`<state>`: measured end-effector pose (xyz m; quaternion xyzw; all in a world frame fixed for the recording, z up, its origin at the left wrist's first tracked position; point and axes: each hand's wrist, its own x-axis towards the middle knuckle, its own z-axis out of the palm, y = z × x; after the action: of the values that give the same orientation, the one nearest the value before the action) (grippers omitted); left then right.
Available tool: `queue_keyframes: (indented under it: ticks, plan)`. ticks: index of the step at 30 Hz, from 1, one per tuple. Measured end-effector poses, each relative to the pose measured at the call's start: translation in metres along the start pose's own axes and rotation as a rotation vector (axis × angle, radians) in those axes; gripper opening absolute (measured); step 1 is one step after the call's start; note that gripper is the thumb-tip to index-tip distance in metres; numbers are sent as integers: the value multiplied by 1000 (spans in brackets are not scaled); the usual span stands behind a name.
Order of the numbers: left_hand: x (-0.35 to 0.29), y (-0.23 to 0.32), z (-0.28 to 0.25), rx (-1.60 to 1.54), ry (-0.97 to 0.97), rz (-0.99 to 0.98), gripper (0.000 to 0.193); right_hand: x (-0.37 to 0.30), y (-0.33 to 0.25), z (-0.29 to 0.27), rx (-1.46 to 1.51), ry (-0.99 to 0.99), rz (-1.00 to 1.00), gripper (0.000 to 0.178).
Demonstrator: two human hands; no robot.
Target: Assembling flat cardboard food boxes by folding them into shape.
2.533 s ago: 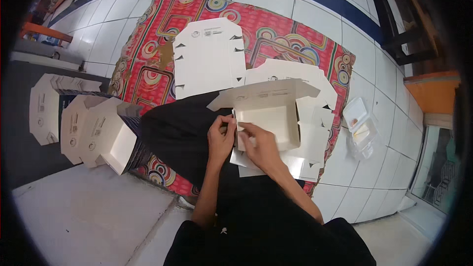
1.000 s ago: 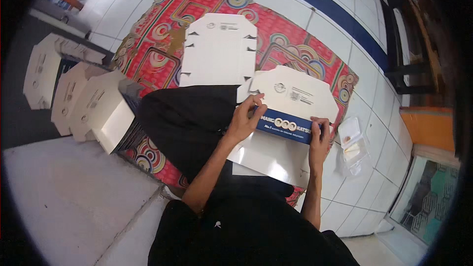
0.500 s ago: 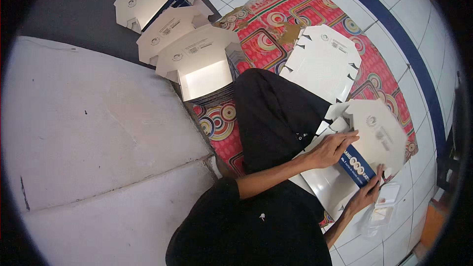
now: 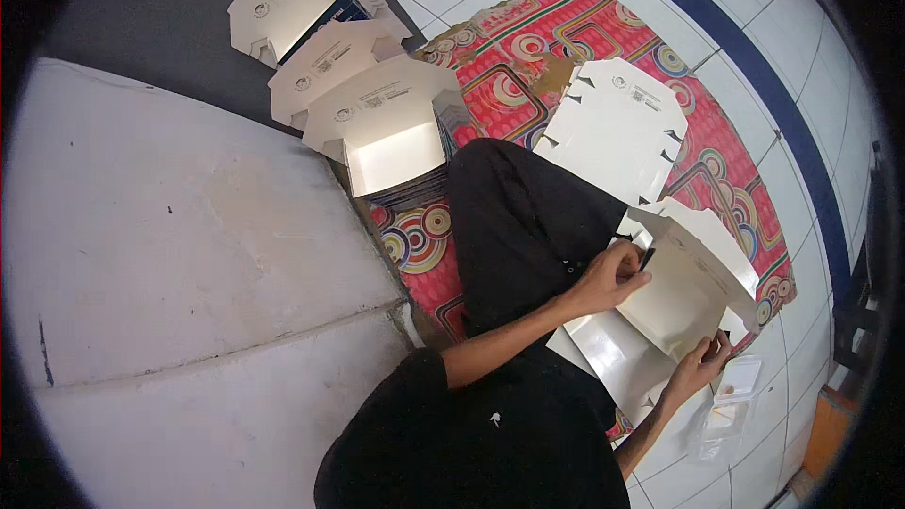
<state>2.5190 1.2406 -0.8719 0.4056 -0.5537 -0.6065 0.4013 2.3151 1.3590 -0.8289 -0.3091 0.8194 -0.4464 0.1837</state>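
A partly folded white cardboard box (image 4: 671, 306) lies at my lap, its printed panel tilted up. At the box's left corner, my left hand (image 4: 611, 277) is closed, thumb and fingertips pinching a side flap with a dark edge. My right hand (image 4: 699, 366) grips the opposite corner, near a small dark tab, with fingers bent around the cardboard edge. Under and behind this box are more white cardboard sheets (image 4: 705, 226). Past my knee lies a pile of flat white box blanks (image 4: 617, 132) with notched edges.
Nested folded boxes (image 4: 394, 165) with open lids stand at the left, other open boxes (image 4: 283, 0) behind them. A red patterned mat (image 4: 509, 85) covers tiled floor. A clear plastic container (image 4: 731, 405) sits by my right hand. A white raised ledge (image 4: 189, 226) fills the left.
The box's printed panel has swung up toward me, and its blue outer strip no longer shows. My left hand has shifted left and curled into a pinch; my right hand has moved slightly.
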Motion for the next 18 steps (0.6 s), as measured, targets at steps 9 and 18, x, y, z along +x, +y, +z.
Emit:
queue_keyframes:
  ticks: [9,18]
  plan:
    - [7,51,-84,-70,143,55,31,21,-30,31,438,-323,146,58]
    - [-38,115,-210,243,389,123,33,38,-171,126,388,-987,-105,47]
